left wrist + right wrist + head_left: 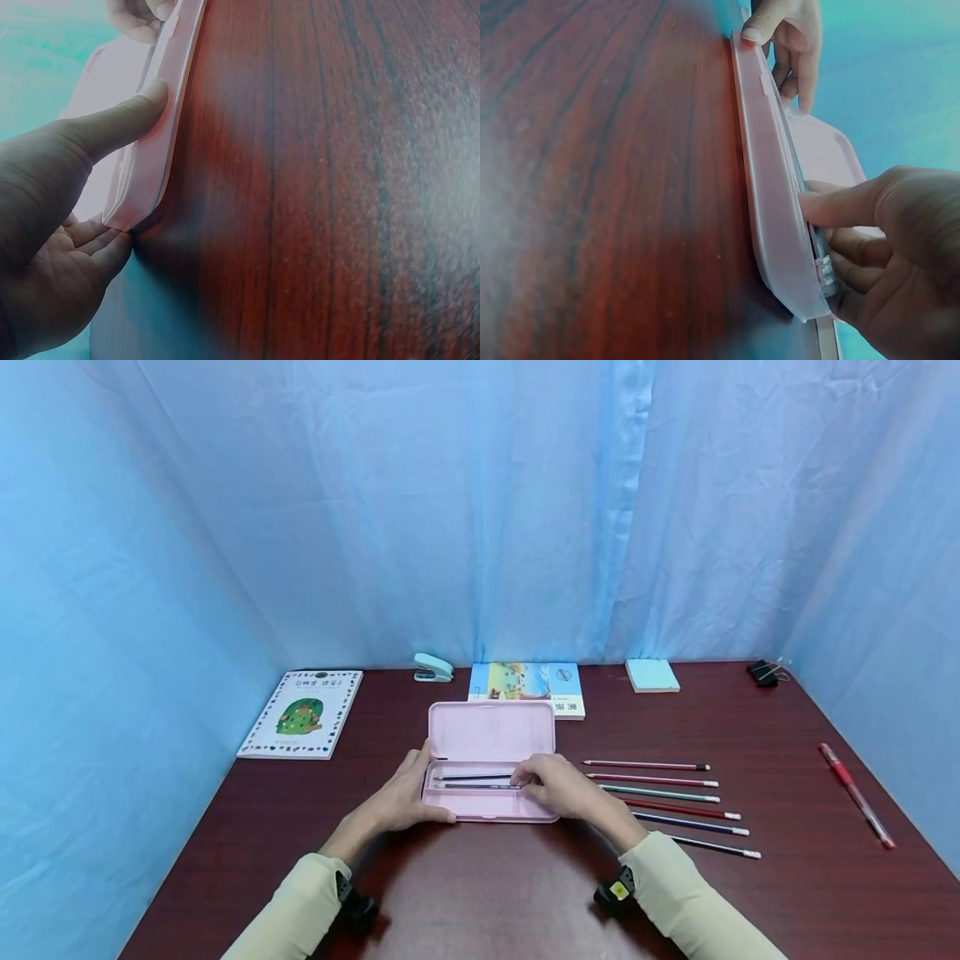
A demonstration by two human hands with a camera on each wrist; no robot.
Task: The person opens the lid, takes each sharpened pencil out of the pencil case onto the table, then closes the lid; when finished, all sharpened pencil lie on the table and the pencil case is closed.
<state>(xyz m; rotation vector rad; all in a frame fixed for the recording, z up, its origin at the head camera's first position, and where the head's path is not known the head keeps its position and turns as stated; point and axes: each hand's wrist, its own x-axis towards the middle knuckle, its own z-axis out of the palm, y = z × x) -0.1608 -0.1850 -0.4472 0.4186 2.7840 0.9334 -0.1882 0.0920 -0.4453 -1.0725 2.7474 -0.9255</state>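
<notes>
A pink pencil case (491,732) lies on the table with its lid folded back. Two dark pencils are in its tray, one pencil (476,787) nearer me and another pencil (468,777) behind it. My left hand (397,797) grips the case's left end, the thumb (127,124) along the front wall and the fingers at the side. At the case's right part, my right hand (558,787) pinches the nearer pencil between thumb and fingers. Its end (825,274) shows beneath those fingers in the right wrist view.
Several pencils (660,792) lie in a row right of the case, some partly behind my right forearm. A red pen (857,795), binder clip (765,673), note pad (652,676), stapler (433,668) and two books, a white book (300,714) and a blue book (525,681), surround the case.
</notes>
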